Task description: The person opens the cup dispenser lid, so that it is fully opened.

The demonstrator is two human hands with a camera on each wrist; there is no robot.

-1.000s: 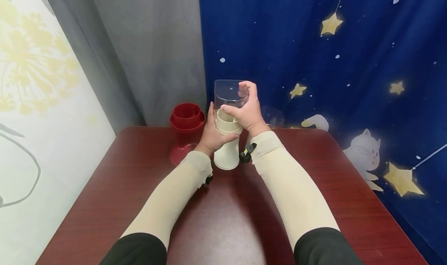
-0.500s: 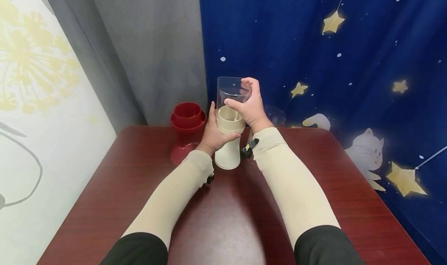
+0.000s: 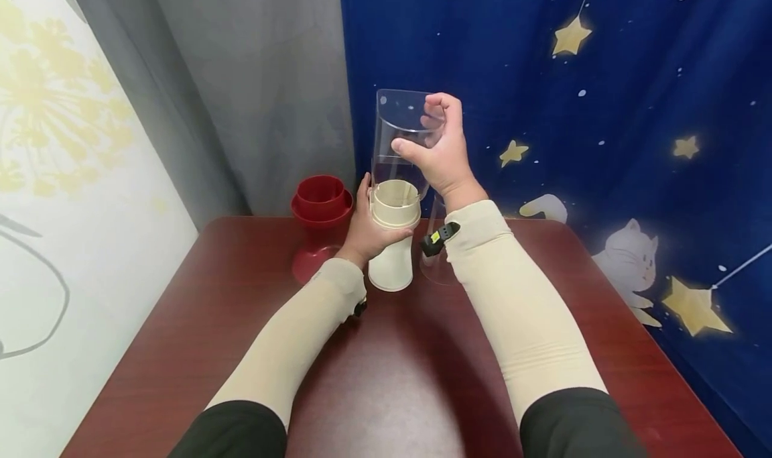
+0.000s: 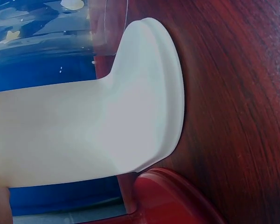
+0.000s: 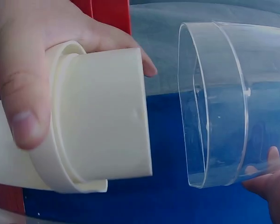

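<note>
A cream plastic stand (image 3: 391, 265), waisted with a round collar at the top, stands upright on the table. My left hand (image 3: 369, 233) grips it just below the collar, and the wide foot of the stand (image 4: 140, 98) fills the left wrist view. Above it my right hand (image 3: 443, 151) holds a clear plastic cylinder (image 3: 395, 171) by its upper part, thumb in front and fingers over the rim. In the right wrist view, a gap separates the clear cylinder (image 5: 224, 107) from the stand's collar (image 5: 102, 116), with my left hand (image 5: 25, 79) at the collar.
A red stand of similar shape (image 3: 322, 211) is to the left of the cream one. Behind my right wrist, another clear cylinder (image 3: 439, 273) stands on the dark red wooden table (image 3: 374, 391). Grey and blue curtains (image 3: 512, 55) hang behind the table's back edge.
My right hand has raised the clear cylinder up off the cream stand's collar, slightly to the right. The left hand keeps its hold on the stand, which stays in place.
</note>
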